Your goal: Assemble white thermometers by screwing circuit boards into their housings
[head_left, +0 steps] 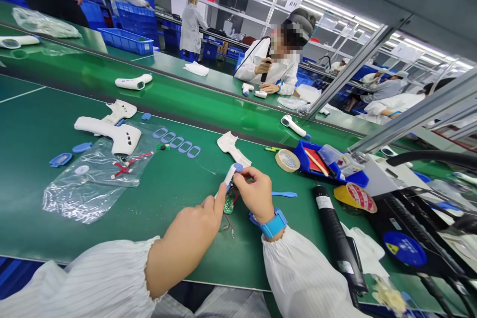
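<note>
In the head view my left hand (197,223) is closed on a small white plastic housing part (230,174), its index finger stretched along it. My right hand (257,194), with a blue wrist strap, pinches the same part near its round blue end piece (238,167). A green circuit board (229,203) with thin wires hangs just below, partly hidden by my fingers. Beyond my hands lies a white thermometer housing half (233,148). To the right rests a blue plastic stick (284,194).
Left are housing shells (110,131), blue oval frames (177,141), a plastic bag (89,194) and red wires (124,166). Right are a tape roll (287,160), a blue tray (335,174) and a black electric screwdriver (337,233). A green conveyor (194,97) carries thermometers; a co-worker (278,59) sits opposite.
</note>
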A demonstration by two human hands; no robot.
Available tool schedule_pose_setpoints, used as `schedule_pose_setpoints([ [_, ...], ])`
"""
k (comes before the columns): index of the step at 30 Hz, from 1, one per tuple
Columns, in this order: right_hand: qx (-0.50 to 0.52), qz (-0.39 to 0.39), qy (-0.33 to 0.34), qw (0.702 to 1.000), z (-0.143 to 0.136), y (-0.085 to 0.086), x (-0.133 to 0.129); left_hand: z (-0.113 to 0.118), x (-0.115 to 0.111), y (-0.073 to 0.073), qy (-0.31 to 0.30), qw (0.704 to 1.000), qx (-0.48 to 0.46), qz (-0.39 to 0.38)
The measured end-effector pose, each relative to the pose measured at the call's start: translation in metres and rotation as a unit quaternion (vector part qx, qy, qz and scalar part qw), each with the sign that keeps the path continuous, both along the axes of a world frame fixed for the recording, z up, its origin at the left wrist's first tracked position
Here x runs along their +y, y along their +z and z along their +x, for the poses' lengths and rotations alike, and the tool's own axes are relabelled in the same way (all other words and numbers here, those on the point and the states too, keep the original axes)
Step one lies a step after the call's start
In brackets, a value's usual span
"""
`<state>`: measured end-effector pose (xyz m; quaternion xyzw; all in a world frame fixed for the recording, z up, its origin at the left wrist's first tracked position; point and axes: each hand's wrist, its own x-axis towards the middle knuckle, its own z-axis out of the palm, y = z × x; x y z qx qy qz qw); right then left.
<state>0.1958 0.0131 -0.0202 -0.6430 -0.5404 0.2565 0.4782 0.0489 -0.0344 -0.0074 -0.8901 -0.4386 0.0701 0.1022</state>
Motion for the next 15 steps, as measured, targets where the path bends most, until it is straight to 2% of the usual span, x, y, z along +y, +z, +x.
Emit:
schedule_pose_setpoints([
  [6,0.015,-0.012,0.029,0.999,0.0009,0.0015,0.0016,-0.0026,0.0014,0.0018,0.013,1.000,-0.015,-0.006],
  [15,0.010,-0.004,-0.003,1.000,-0.0023,-0.0019,0.0000,-0.0005,0.0021,0.0054,-0.002,0.999,0.006,-0.035],
])
